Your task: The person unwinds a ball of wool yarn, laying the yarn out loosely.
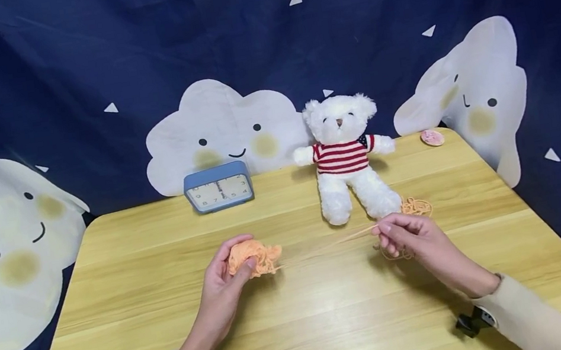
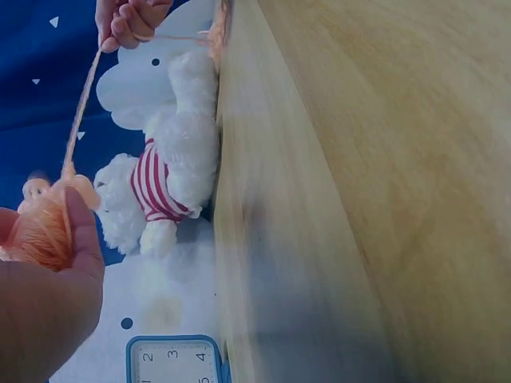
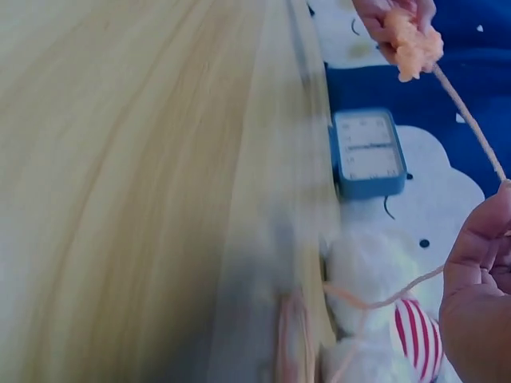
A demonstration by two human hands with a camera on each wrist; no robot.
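Note:
A loose ball of peach-orange yarn (image 1: 250, 258) sits in my left hand (image 1: 222, 276), gripped between thumb and fingers above the table. From it a strand of yarn (image 3: 471, 124) runs taut across to my right hand (image 1: 412, 236), which pinches it between thumb and fingertips. Past the right hand the strand sags down to a loose heap of the same yarn (image 1: 417, 206) on the table, by the teddy bear's foot. The left wrist view shows the yarn ball close up, with the thumb pressed along its side.
A white teddy bear (image 1: 344, 157) in a red-striped shirt sits at the back of the wooden table (image 1: 323, 324). Left of it stands a blue clock (image 1: 219, 187). A pink round item (image 1: 432, 137) lies near the back right corner. Behind hangs a dark blue curtain (image 1: 249, 30) with clouds.

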